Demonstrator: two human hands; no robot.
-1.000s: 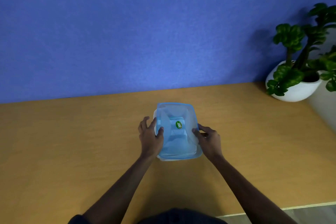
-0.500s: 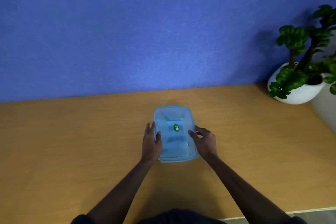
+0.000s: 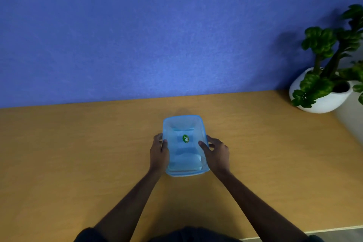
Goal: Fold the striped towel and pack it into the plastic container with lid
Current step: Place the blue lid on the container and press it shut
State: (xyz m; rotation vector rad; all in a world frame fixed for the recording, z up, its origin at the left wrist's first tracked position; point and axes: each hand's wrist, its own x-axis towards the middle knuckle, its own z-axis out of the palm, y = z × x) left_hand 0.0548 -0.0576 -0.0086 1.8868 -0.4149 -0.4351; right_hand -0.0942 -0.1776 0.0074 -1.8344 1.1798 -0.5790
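A translucent blue plastic container (image 3: pixel 183 124) sits on the wooden table, its blue lid (image 3: pixel 176 137) on top with a green oval sticker (image 3: pixel 185 138) at the centre. Through the lid I see pale folded cloth (image 3: pixel 185 160); its stripes cannot be made out. My left hand (image 3: pixel 159 153) grips the container's left side with the thumb on the lid. My right hand (image 3: pixel 216 153) holds the right side, thumb pressing the lid's edge.
The wooden table (image 3: pixel 78 153) runs up to a blue wall (image 3: pixel 137 35). A green plant in a white pot (image 3: pixel 322 92) stands at the far right corner. The table's near edge (image 3: pixel 294 233) shows at bottom right.
The lid, tilted a second ago, now lies flatter on the container. Both hands have shifted slightly along the sides, thumbs pressing on the lid.
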